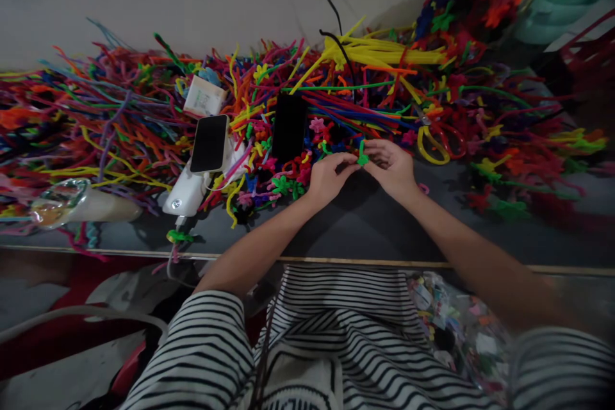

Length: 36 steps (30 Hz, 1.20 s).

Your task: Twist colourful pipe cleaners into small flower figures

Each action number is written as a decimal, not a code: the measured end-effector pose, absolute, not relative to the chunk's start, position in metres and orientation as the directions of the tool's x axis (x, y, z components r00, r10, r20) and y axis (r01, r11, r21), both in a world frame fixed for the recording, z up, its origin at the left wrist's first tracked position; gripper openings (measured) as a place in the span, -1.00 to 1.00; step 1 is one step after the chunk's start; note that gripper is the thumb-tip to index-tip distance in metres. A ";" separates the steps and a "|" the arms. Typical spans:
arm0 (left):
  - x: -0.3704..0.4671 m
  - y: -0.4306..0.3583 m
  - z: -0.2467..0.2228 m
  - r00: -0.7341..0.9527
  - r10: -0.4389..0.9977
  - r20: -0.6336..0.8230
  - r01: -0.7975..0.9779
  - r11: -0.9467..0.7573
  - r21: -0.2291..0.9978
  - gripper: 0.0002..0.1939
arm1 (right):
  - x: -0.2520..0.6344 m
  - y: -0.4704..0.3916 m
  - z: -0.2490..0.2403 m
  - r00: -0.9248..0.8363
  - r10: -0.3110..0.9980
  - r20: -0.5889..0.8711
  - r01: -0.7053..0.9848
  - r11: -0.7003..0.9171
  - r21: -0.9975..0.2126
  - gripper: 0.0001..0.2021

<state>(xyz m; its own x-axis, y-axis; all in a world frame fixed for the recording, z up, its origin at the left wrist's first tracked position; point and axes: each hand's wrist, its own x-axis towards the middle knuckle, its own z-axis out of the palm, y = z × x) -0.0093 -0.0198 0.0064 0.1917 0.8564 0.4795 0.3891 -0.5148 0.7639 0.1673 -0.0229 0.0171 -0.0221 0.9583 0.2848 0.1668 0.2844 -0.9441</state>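
Note:
A small green pipe-cleaner piece stands between my two hands, above the dark tabletop. My left hand pinches its lower left side with thumb and forefinger. From the right, my right hand closes its thumb and fingertips on the same piece. Just beyond the hands lie small bent flower shapes, among them a pink one, and a bundle of straight red and blue pipe cleaners. Yellow-handled scissors rest to the right of my right hand.
Piled pipe cleaners stretch along the wall. A black phone, a second phone on a white power bank, a small box and a lidded cup lie left. A plastic bag of pieces sits below the table edge.

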 end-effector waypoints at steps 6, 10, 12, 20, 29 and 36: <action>-0.010 -0.021 0.009 0.192 0.806 0.559 0.372 -0.587 0.719 -0.85 | 0.167 -0.017 0.013 -0.084 0.985 0.154 0.016 0.156 -0.988 -0.65; -0.008 -0.024 0.014 0.182 0.825 0.536 0.378 -0.562 0.736 -0.78 | 0.167 -0.018 0.011 0.009 0.966 0.257 0.152 0.253 -0.956 -0.81; -0.007 -0.025 0.014 0.180 0.847 0.500 0.393 -0.528 0.753 -0.76 | 0.167 -0.020 0.011 0.035 0.942 0.333 0.240 0.316 -0.918 -0.86; -0.005 -0.023 0.011 0.098 0.953 0.287 0.224 -0.302 0.927 -0.77 | 0.161 -0.033 0.020 0.096 0.860 0.502 0.424 0.421 -0.802 -0.94; 0.002 -0.018 0.011 0.149 0.988 0.034 -0.033 -0.030 0.999 -0.74 | 0.156 -0.036 0.020 0.115 0.800 0.588 0.472 0.477 -0.741 -0.95; 0.010 -0.018 0.015 0.142 0.989 0.051 -0.087 -0.039 0.995 -0.67 | 0.152 -0.037 0.020 0.204 0.808 0.553 0.404 0.445 -0.799 -0.90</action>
<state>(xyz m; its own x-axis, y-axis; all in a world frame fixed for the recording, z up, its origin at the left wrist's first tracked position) 0.0098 -0.0177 0.0151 0.1417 0.9886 0.0511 -0.0866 -0.0391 0.9955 0.1525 -0.0366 0.0201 0.2037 0.8080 0.5528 0.4036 0.4451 -0.7994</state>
